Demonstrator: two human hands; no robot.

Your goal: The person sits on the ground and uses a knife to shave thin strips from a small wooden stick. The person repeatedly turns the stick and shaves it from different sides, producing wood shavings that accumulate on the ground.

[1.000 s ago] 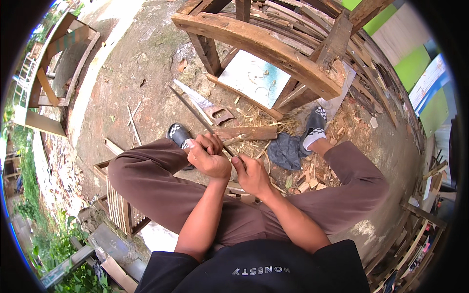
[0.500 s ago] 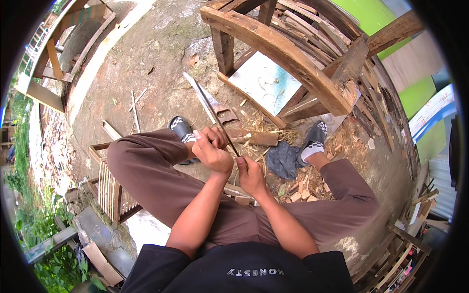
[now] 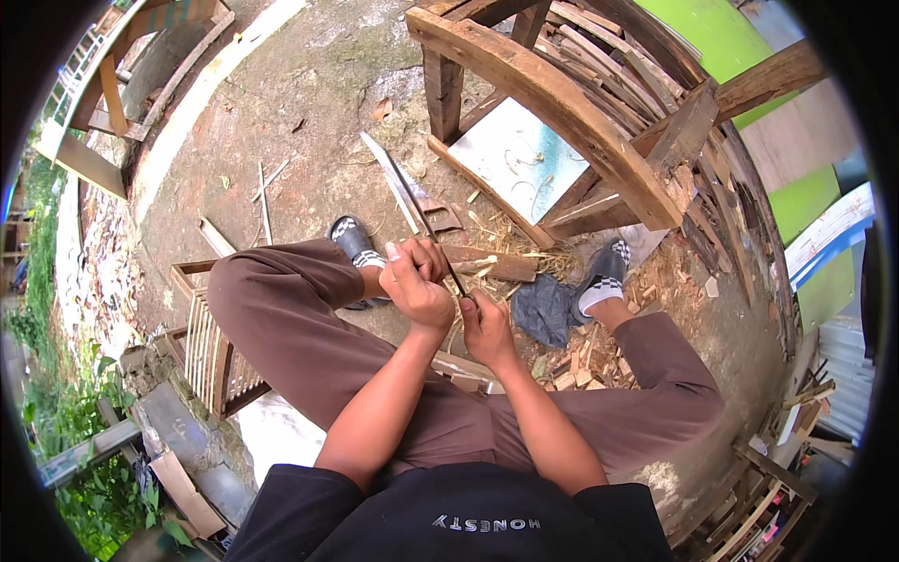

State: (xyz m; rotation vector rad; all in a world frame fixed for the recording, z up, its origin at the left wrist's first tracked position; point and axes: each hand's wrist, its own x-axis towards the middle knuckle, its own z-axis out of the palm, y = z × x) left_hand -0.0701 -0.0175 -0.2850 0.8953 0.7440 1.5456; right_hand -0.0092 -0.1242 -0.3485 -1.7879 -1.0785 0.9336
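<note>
Head view. Compared with the frame one second earlier, the long blade (image 3: 405, 187) is now raised and angled away from the body, its tip pointing toward the wooden frame (image 3: 552, 94); previously it lay lower, near the ground. The hands have stayed close together over the knees throughout. This is judged to indicate an ongoing shaving or splitting stroke rather than a change of tool.

The left hand (image 3: 415, 281) is closed, with fingers curled around a thin dark strip (image 3: 456, 279) and the near end of the blade. The right hand (image 3: 487, 328) is closed on the lower end of the same strip, just beside the left hand. The strip runs between both hands, and the blade extends up and leftward from them.

A dark cloth (image 3: 543, 309) lies on the ground near the right foot. Wood chips (image 3: 581, 361) are scattered beside it. A slatted wooden crate (image 3: 211, 351) sits under the left leg.
</note>
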